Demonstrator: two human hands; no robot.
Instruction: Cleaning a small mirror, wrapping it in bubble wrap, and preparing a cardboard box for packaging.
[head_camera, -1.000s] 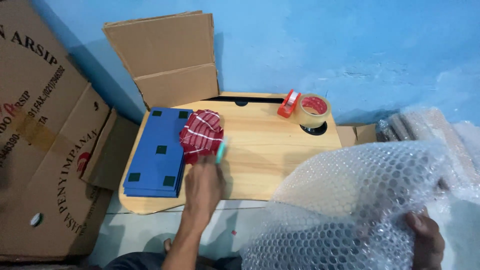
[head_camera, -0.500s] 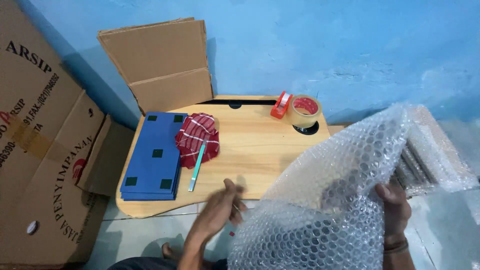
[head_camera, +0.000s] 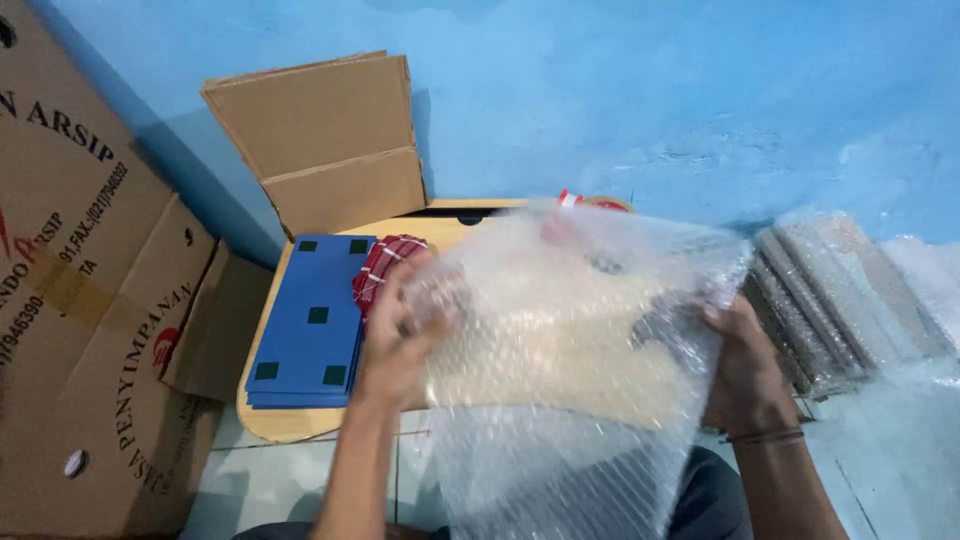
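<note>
The open cardboard box (head_camera: 330, 140) stands at the far side against the blue wall; what is inside cannot be seen. The left hand (head_camera: 400, 325) and the right hand (head_camera: 740, 365) each grip one edge of the bubble wrap sheet (head_camera: 570, 320), stretched between them over the low wooden table (head_camera: 270, 420). On the left of the table lie blue boards (head_camera: 310, 320) and a red checked cloth (head_camera: 385, 262). Half a second earlier the left hand was open and reaching, and the sheet hung at the right
</note>
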